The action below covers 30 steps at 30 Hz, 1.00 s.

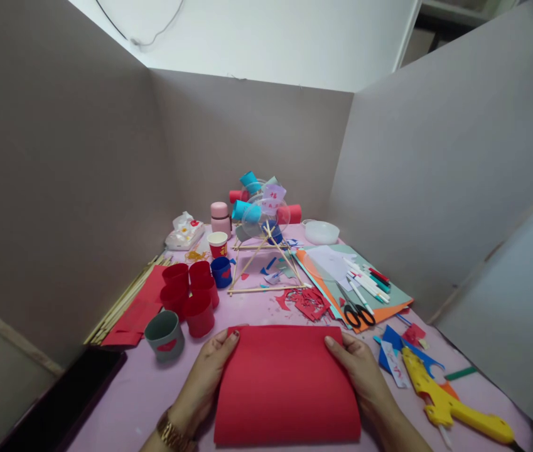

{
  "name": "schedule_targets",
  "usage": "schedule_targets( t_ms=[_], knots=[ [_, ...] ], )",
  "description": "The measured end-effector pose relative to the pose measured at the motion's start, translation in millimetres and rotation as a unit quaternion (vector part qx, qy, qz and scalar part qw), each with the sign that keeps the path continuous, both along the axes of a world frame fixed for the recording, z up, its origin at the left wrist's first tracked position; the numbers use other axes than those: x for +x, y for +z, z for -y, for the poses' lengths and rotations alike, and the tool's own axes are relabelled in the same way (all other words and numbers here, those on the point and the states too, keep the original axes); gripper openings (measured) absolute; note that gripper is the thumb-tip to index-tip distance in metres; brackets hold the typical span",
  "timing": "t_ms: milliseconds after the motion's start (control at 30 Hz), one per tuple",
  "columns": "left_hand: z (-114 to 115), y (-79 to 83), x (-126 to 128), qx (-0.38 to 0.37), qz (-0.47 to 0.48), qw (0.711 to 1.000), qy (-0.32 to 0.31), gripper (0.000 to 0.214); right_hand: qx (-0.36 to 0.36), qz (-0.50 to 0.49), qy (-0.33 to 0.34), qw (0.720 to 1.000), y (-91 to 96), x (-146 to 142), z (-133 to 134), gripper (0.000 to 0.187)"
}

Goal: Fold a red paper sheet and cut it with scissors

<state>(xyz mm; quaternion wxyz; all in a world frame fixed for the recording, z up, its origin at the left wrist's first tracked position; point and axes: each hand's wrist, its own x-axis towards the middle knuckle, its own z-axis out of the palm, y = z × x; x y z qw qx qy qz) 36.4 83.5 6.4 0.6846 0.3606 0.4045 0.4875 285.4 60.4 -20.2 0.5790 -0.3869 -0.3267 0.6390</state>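
A red sheet of paper (285,383) lies in front of me on the pink table (139,389), bent over so it bulges. My left hand (207,376) grips its left edge, thumb on top near the far corner. My right hand (363,373) grips the right edge the same way. Both hands are closed on the sheet.
Several red paper cups (191,292), a grey cup (166,336) and a blue cup (221,271) stand left. A stick-and-cup wheel model (261,216) stands behind. Scissors (355,311), markers (370,282), coloured sheets (388,295) and a yellow glue gun (449,402) lie right. Grey partition walls enclose the table.
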Motion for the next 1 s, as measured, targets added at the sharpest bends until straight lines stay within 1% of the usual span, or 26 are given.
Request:
schedule_targets(
  t_ms=[167, 267, 367, 467, 533, 633, 767, 833, 900, 1000],
  knots=[
    [0.7, 0.0, 0.4, -0.010, -0.004, 1.000, 0.016, 0.022, 0.002, 0.010, -0.010, 1.000, -1.3, 0.5, -0.3, 0.021],
    [0.8, 0.4, 0.2, -0.020, -0.010, 0.999, 0.034, 0.022, 0.028, 0.016, -0.030, 0.999, -0.9, -1.0, -0.9, 0.019],
    [-0.3, 1.1, -1.1, -0.028, -0.017, 0.999, 0.039, 0.021, 0.049, 0.021, -0.059, 0.997, -0.3, -3.2, -2.5, 0.021],
    [-3.8, -1.3, -3.9, -0.034, -0.026, 0.999, 0.031, 0.023, 0.061, 0.025, -0.083, 0.994, -0.9, -3.9, -5.0, 0.023],
    [-6.8, -4.6, -5.6, -0.043, -0.040, 0.998, 0.036, 0.025, 0.065, 0.027, -0.094, 0.993, -2.1, -3.4, -6.4, 0.024],
    [-10.4, -8.7, -6.7, -0.060, -0.055, 0.995, 0.050, 0.029, 0.066, 0.025, -0.099, 0.993, -3.7, -2.0, -7.3, 0.026],
    [-12.3, -8.5, -5.4, -0.077, -0.058, 0.994, 0.056, 0.035, 0.064, 0.018, -0.101, 0.993, -4.4, -0.7, -7.1, 0.025],
    [-13.1, -7.6, -5.0, -0.095, -0.077, 0.990, 0.075, 0.037, 0.064, 0.014, -0.102, 0.993, -4.2, -0.1, -7.1, 0.024],
    [-14.2, -7.0, -5.1, -0.113, -0.107, 0.982, 0.109, 0.037, 0.064, 0.013, -0.102, 0.993, -3.7, 0.6, -7.4, 0.024],
    [-15.5, -6.9, -5.4, -0.116, -0.137, 0.973, 0.148, 0.034, 0.062, 0.012, -0.104, 0.993, -1.9, 1.2, -7.5, 0.025]
  ],
)
